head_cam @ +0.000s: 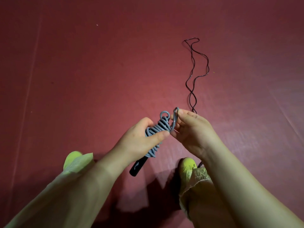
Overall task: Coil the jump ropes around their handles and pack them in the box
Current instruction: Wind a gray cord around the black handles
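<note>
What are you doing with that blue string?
It is a grey-blue jump rope, and a person is winding it around its black handle. The left hand grips the wound bundle, and the right hand pinches the last loop at the top. A thin black rope lies uncoiled on the red floor. No box is in view.

A: Floor (102, 76)?
B: Dark red matting all over, faint seams running near to far at left and right.
A: Light?
B: Brightest mid-scene, dimmer at far corners; shadows (144, 198) on the near floor.
</note>
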A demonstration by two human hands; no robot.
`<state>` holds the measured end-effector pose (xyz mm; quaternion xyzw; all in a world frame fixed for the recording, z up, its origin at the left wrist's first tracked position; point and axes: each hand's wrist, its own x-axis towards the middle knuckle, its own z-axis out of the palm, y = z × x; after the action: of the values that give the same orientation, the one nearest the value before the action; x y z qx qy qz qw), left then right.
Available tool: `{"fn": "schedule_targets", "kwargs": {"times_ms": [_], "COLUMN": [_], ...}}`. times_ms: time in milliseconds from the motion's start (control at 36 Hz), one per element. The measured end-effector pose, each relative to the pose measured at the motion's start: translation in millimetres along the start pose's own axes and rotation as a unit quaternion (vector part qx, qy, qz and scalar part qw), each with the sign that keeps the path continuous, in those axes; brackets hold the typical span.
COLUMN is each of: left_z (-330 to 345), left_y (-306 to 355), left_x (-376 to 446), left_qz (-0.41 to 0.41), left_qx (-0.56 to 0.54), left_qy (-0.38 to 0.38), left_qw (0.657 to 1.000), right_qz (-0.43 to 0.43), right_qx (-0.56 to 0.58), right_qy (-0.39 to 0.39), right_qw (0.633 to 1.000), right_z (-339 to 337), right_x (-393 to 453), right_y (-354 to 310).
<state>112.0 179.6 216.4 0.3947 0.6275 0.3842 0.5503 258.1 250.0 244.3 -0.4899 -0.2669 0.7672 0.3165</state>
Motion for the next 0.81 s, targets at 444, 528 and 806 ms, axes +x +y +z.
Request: {"fn": "schedule_targets", "kwargs": {"times_ms": [444,528,806], "left_z": [-3.2,-1.6,-2.8], "left_y": [-6.1,-4.5,-2.2], "left_x": [-2.4,-3.7,-7.3], "left_qz": [0.026,0.067,0.124], "left_qx": [0.018,0.087,0.099], "left_qy": [0.031,0.037,0.016], "left_qw": [0.999,0.993,0.987], "right_qz": [-0.033,-0.030,0.009], "right_qx": [-0.098,-0.100,-0.065], "right_qy": [-0.046,-0.039,-0.063], "right_qw": [0.994,0.994,0.996], "right_z": [6.6,5.6,0.6], "right_x": [-0.4,1.2,0.9], "right_y": [7.3,7.5,-1.5]}}
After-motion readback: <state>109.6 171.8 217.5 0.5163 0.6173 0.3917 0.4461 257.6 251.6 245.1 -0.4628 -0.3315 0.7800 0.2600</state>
